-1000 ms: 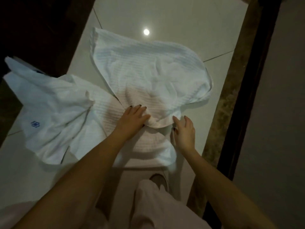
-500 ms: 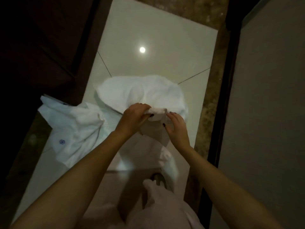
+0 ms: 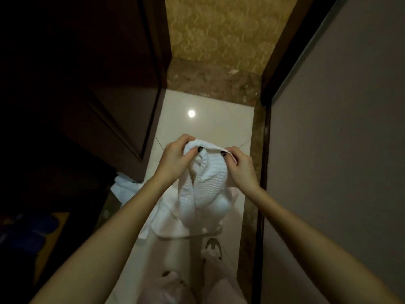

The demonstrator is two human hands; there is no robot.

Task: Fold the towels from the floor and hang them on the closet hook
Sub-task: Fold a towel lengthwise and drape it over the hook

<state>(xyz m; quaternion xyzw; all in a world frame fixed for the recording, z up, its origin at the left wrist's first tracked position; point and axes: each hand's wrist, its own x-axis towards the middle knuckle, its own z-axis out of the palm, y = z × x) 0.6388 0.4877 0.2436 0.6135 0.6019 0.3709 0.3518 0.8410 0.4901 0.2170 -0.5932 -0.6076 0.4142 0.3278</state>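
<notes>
Both hands are raised at the middle of the view, close together, and each is clamped on the upper edge of the ribbed white towel (image 3: 205, 185); the left hand (image 3: 174, 160) bunches the cloth at its ten o'clock corner, fingers curled over the top and thumb pressed into the front; the right hand (image 3: 241, 168) pinches the edge at two o'clock between thumb and curled fingers; dark-painted nails show on both thumbs. The towel hangs in long folds from the two grips toward six o'clock, above the tiled floor (image 3: 210, 123); its lower part spreads wide behind the left forearm, and whether that end touches the tiles cannot be told. A second towel (image 3: 122, 186) lies crumpled on the floor at nine o'clock of the held one, partly hidden by the left forearm, at the foot of the dark wooden door (image 3: 114, 88). A round light reflection (image 3: 191, 113) shines on the tiles at twelve o'clock of the hands; beyond it lies a mottled stone strip (image 3: 208, 75), then patterned carpet (image 3: 219, 25). A plain wall (image 3: 339, 150) fills three o'clock; the person's foot (image 3: 212, 252) stands at six o'clock.
</notes>
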